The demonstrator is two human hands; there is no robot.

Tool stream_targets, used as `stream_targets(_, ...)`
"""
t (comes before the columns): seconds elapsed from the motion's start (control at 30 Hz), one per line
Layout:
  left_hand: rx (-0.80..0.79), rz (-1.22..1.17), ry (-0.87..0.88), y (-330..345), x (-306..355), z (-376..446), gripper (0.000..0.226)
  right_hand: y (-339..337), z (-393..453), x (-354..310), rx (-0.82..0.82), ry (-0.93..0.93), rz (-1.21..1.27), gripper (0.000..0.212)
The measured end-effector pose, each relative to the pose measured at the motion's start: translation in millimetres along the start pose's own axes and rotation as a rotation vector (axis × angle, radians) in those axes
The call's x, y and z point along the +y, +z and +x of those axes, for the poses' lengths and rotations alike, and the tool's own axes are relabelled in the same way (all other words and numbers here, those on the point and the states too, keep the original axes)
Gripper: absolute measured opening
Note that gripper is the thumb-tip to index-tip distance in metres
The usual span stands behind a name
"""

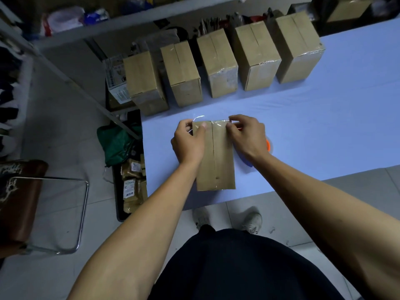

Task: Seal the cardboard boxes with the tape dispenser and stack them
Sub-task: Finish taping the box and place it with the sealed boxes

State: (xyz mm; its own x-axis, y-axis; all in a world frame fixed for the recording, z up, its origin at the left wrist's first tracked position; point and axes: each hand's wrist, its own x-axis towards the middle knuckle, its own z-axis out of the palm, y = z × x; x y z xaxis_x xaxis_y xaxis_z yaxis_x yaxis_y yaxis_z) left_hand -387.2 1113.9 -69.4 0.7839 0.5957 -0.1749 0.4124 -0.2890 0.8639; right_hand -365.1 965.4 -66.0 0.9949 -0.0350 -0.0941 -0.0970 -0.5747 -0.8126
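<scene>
A cardboard box lies flat on the blue table, close to the near edge and a little left of the table's middle, its long side running from near to far and its centre seam facing up. Both hands are at its far end. The left hand lies over the far-left corner with the thumb pressed flat on the top face and the fingers wrapped down the left side, so it holds the box there. The right hand sits at the far-right corner, its thumb and fingertips drawn narrow and pinching a strip of clear tape that crosses the far edge of the box; a loose glinting loop of the tape stands up just beyond the left hand. The tape dispenser, orange and blue, lies on the table just right of the box, mostly hidden behind the right wrist. Along the far side of the table a row of five boxes stands, each apart from its neighbour, the leftmost at the table's left end. Left of the table, on the floor, are a green bag and a chair with a metal frame.
</scene>
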Motion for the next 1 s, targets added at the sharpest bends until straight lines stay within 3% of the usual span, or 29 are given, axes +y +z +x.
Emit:
stream_targets(0.23, 0.115, -0.126, 0.160, -10, 23, 15, 0.014, 4, 15, -26, 0.140, -0.049, 0.217, 0.017)
stream_targets(0.57, 0.161, -0.316, 0.030, -11, 6, 14, 0.006, 15, 9, -29, 0.162, -0.029, 0.194, 0.013)
stream_targets(0.77, 0.167, -0.291, -0.004, -2, 2, 13, 0.019, 21, 12, -31, 0.167, 0.053, 0.154, 0.014)
stream_targets(1.0, 0.228, -0.243, -0.014, 1, -2, 4, 0.007, 23, 3, -28, 0.200, 0.072, 0.115, 0.015)
